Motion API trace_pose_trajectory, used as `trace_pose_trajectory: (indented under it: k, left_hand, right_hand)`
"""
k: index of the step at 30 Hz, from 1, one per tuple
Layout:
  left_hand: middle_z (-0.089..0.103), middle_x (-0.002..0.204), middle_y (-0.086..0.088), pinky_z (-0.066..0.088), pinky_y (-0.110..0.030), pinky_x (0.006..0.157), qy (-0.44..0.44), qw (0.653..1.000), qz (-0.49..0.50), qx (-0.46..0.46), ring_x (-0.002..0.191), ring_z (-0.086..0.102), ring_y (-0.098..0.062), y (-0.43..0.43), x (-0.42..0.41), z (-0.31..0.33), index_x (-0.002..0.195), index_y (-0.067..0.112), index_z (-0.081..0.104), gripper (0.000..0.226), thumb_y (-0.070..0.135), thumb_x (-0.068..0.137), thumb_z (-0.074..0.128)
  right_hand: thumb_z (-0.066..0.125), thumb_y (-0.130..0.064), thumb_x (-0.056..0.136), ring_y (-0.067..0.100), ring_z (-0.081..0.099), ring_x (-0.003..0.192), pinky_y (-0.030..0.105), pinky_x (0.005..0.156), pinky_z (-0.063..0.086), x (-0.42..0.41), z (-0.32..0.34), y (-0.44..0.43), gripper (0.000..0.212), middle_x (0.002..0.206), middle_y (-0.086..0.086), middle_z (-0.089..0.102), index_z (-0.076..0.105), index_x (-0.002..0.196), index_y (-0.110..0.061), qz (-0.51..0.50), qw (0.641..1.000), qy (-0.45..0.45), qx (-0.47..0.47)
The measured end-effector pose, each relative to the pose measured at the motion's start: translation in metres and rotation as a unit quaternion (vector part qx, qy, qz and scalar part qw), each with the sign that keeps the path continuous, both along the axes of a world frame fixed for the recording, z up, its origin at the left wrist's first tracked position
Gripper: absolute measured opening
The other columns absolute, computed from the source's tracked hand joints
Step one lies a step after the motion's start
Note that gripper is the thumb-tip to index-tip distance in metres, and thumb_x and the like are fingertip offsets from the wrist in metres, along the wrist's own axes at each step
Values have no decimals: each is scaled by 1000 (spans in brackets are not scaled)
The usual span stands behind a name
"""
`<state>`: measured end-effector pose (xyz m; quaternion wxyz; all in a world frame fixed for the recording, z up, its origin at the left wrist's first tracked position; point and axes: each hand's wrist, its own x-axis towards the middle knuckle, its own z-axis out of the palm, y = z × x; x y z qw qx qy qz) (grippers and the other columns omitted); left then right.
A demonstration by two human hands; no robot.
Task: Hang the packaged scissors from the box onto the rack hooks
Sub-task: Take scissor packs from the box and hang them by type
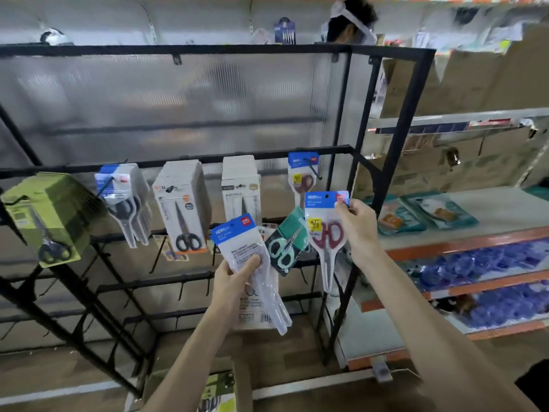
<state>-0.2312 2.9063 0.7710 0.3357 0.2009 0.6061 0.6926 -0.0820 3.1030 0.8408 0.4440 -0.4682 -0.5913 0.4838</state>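
My right hand (358, 223) pinches the top right corner of a blue-headed pack of red-handled scissors (326, 233), held upright just below a hook (315, 169) on the black rack (395, 150). That hook carries one matching pack (302, 176). My left hand (234, 276) grips a small stack of the same blue-headed packs (246, 254), back side facing me, tips pointing down to the right. The cardboard box (219, 385) lies at the bottom between my forearms, with green packs inside.
Other hooks hold green-boxed scissors (47, 221), blue-headed packs (124, 200), white card packs (182, 209) and more white packs (241, 188). A teal scissors pack (286, 242) hangs lower. Store shelves (460, 245) stand to the right. A person (350, 22) is behind the rack.
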Motion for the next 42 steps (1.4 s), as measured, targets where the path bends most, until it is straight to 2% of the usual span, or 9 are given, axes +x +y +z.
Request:
trace_pose_trajectory:
  k: [8, 13, 19, 23, 29, 33, 36, 39, 42]
  left_hand:
    - [79, 94, -5, 61, -41, 74, -3, 999, -4, -53, 82, 77, -26, 49, -28, -2, 108, 14, 68, 29, 27, 86, 80]
    - [79, 93, -4, 61, -48, 85, 17, 998, -24, -48, 86, 76, -27, 77, -40, 1, 108, 12, 70, 27, 24, 86, 80]
    - [78, 100, -9, 59, -52, 90, 23, 997, -61, -29, 93, 75, -33, 99, -47, -1, 109, 12, 71, 23, 20, 88, 78]
    - [78, 97, -8, 61, -39, 81, 38, 997, -64, -32, 93, 75, -31, 104, -54, -7, 106, 11, 72, 19, 14, 88, 78]
    - [79, 94, -2, 59, -22, 71, 49, 996, -58, -49, 86, 75, -14, 107, -66, -14, 102, 13, 75, 14, 11, 89, 76]
    - [79, 90, 6, 55, -16, 66, 49, 995, -63, -53, 81, 74, -6, 106, -65, -13, 99, 19, 75, 13, 11, 88, 77]
    - [79, 89, 3, 57, -22, 67, 34, 997, -54, -49, 80, 75, -10, 103, -59, -8, 98, 19, 74, 11, 14, 88, 77]
    - [79, 94, -2, 61, -39, 83, 12, 998, -38, -42, 89, 76, -22, 98, -50, -4, 102, 17, 73, 14, 15, 88, 77]
    - [79, 91, 4, 58, -43, 88, -14, 999, -11, -38, 89, 74, -21, 93, -39, -2, 99, 23, 74, 15, 15, 87, 79]
  right_hand:
    - [55, -26, 101, 7, 52, 65, 24, 56, 40, -43, 5, 69, 18, 82, 1, 61, 62, 94, -11, -26, 998, -52, 11]
    - [58, -26, 100, 20, 67, 90, 36, 76, 57, -60, -11, 89, 22, 101, 5, 70, 68, 110, -9, -47, 996, -69, 13]
    - [60, -29, 98, 22, 70, 87, 41, 78, 58, -83, -19, 115, 17, 93, 3, 73, 71, 98, -15, -48, 997, -61, -3]
    - [66, -29, 96, 26, 68, 81, 39, 71, 51, -106, -19, 146, 24, 79, 7, 70, 67, 74, -19, -32, 999, -33, -19]
    - [69, -26, 94, 19, 56, 74, 30, 71, 41, -140, -16, 184, 33, 69, 1, 55, 55, 65, -17, -14, 998, -7, -55]
    - [61, -17, 98, 15, 50, 75, 20, 59, 36, -142, -13, 172, 34, 68, -3, 48, 48, 67, -19, -15, 998, -27, -55]
    - [58, -15, 99, 10, 48, 75, 17, 62, 40, -124, -25, 141, 25, 77, -4, 48, 47, 78, -16, -21, 998, -39, -47]
    - [57, -35, 96, 22, 60, 88, 35, 83, 50, -99, -51, 102, 26, 95, 7, 62, 56, 103, -10, 7, 995, -77, -67]
    - [61, -43, 93, 18, 51, 57, 30, 56, 39, -67, -67, 58, 37, 64, 1, 50, 53, 75, -12, 21, 993, -111, -39]
